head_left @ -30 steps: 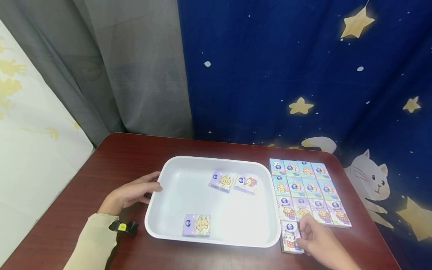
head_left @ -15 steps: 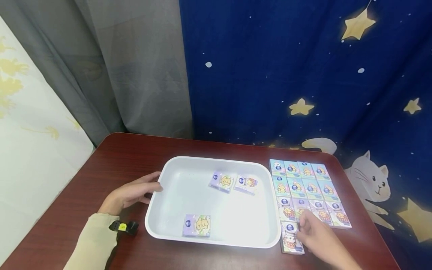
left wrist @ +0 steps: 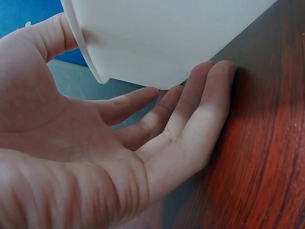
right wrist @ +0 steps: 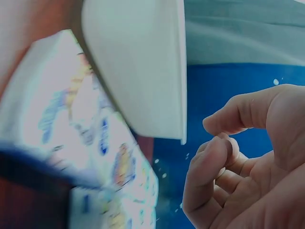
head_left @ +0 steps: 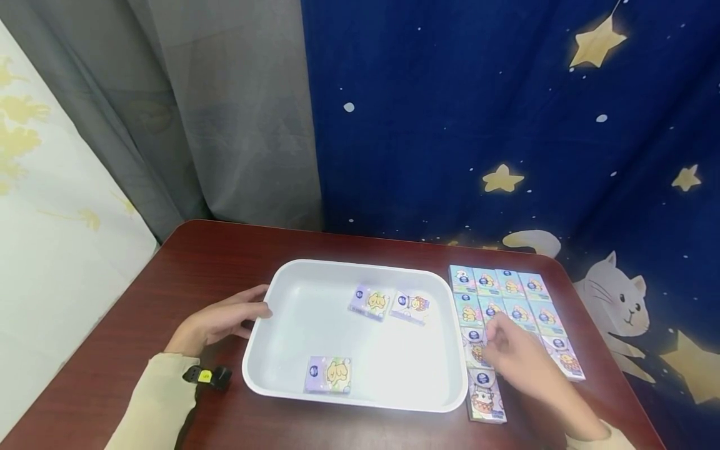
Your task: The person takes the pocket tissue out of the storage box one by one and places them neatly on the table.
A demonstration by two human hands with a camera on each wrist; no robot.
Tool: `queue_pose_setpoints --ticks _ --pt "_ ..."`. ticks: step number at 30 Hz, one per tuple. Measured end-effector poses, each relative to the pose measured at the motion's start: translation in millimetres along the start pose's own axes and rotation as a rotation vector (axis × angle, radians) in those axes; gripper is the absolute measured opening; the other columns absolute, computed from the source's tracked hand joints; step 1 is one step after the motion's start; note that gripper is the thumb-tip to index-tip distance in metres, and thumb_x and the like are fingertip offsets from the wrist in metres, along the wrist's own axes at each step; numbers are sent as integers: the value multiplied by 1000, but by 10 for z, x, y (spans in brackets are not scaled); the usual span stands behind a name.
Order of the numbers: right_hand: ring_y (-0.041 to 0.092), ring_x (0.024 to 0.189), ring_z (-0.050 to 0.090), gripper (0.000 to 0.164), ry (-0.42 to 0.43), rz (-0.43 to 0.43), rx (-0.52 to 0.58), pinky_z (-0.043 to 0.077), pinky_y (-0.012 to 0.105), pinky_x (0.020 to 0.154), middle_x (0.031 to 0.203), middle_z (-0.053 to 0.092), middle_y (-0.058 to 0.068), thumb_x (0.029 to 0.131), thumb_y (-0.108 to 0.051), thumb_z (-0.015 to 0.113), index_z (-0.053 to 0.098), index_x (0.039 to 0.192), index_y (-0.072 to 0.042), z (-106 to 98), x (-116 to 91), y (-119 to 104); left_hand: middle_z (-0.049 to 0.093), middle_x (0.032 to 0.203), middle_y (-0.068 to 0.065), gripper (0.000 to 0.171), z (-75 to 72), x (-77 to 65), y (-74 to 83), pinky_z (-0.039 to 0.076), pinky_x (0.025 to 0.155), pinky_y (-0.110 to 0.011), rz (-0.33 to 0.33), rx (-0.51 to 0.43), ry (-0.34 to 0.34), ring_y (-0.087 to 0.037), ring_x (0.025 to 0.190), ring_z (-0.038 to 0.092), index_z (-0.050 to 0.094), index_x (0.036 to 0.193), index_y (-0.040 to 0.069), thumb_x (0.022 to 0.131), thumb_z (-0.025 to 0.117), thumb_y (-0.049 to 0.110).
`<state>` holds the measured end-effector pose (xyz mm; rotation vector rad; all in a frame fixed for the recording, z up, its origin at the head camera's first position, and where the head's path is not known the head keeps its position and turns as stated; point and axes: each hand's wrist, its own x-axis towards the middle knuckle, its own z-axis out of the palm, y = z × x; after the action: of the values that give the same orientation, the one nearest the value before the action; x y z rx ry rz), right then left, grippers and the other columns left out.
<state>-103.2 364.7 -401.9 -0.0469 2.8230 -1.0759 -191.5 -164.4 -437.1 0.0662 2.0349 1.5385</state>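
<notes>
My left hand (head_left: 225,322) holds the left side of a white plastic tray (head_left: 292,337), thumb at the rim and fingertips against the lower outer wall. Three small purple tissue packs lie flat in the tray: one near its front (head_left: 329,375) and two at the back right (head_left: 369,302). My right hand (head_left: 517,356) hovers over the packs right of the tray, fingers loosely curled and thumb close to the index fingertip, with nothing held. Just in front of it, a single tissue pack (head_left: 485,400) with a cartoon print begins the nearest row.
Rows of tissue packs, teal (head_left: 464,279) at the back and purple (head_left: 564,359) nearer, stand edge to edge on the dark red table (head_left: 225,250). The tray's right wall runs close beside them. Grey and blue curtains (head_left: 394,125) hang behind the table.
My right hand has drawn back from the nearest pack, moving up and slightly left over the rows behind it. That pack stays in place, and the left hand and tray have not moved.
</notes>
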Motion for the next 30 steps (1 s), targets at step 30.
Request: queue_pose_setpoints --ticks 30 --pt "9 63 52 19 -179 -478 -76 43 28 59 79 64 -9 85 0 74 65 95 -13 589 774 -1153 66 138 -20 79 -9 44 -28 62 94 -57 -2 22 15 -34 109 71 32 170 5 100 66 22"
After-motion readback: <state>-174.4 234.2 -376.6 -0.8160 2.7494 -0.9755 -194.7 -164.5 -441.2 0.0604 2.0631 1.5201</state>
